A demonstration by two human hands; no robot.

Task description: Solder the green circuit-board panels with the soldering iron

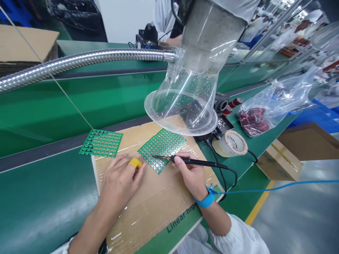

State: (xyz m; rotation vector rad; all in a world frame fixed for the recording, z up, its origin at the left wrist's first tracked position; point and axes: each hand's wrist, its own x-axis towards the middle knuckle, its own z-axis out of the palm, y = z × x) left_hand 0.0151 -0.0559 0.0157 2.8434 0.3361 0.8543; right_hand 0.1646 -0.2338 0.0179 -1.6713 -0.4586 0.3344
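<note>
My right hand (192,174) grips a soldering iron (190,161) like a pen, its tip over the green circuit board panel (165,144). This panel lies at an angle on a cardboard sheet (161,197). Beside its lower left corner is my left hand (123,176), with a yellow finger cot (135,162) on one finger. Thumb and that finger are pinched close to the iron's tip; what they hold is too fine to make out. A thin wire (67,97) slants from the upper left toward a second circuit board panel (102,143), left of the first.
A clear fume hood (185,102) on a flexible metal hose (106,55) hangs low over the panel. To the right stand a roll of tape (230,143) and a plastic bag (272,106) with dark red bundles. A blue wrist strap's cord (278,186) trails right. A co-worker's sleeve (162,17) shows opposite.
</note>
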